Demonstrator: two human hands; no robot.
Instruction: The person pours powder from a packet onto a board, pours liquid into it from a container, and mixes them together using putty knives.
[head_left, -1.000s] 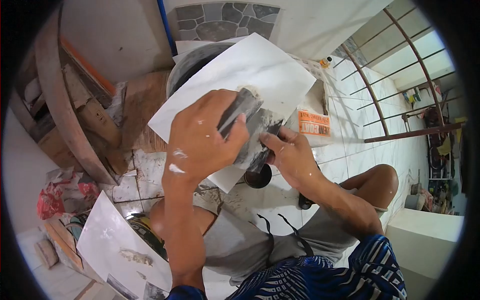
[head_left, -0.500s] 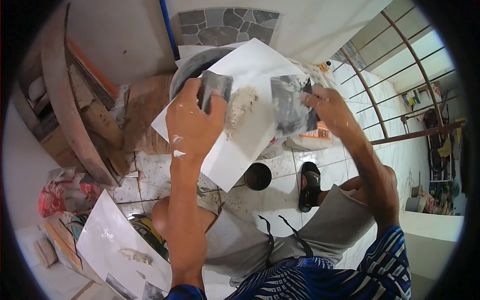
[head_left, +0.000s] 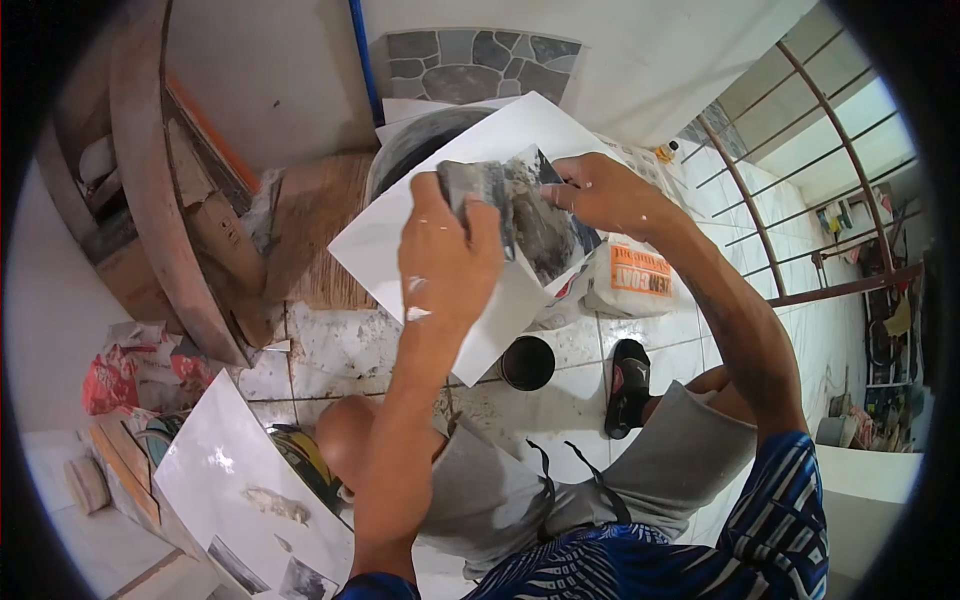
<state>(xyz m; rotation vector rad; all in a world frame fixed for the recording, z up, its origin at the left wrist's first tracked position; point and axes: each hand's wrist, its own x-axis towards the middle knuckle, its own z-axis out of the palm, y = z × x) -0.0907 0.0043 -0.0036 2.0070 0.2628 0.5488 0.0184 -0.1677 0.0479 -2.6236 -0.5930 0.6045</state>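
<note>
The smeared flat blade [head_left: 545, 235] lay tilted over the white board [head_left: 495, 320], pinched at its far edge between the right hand's [head_left: 610, 200] thumb and fingers. The left hand [head_left: 450, 255] clamped a narrower grey blade [head_left: 468, 182] between thumb and fingers. The two blades, well apart a moment earlier, had come together, so paste could pass from one to the other. Beyond the left hand stood a round tub [head_left: 385, 165]; below both hands, a black container [head_left: 528, 363]; below the right, a bag with an orange label [head_left: 640, 272].
</note>
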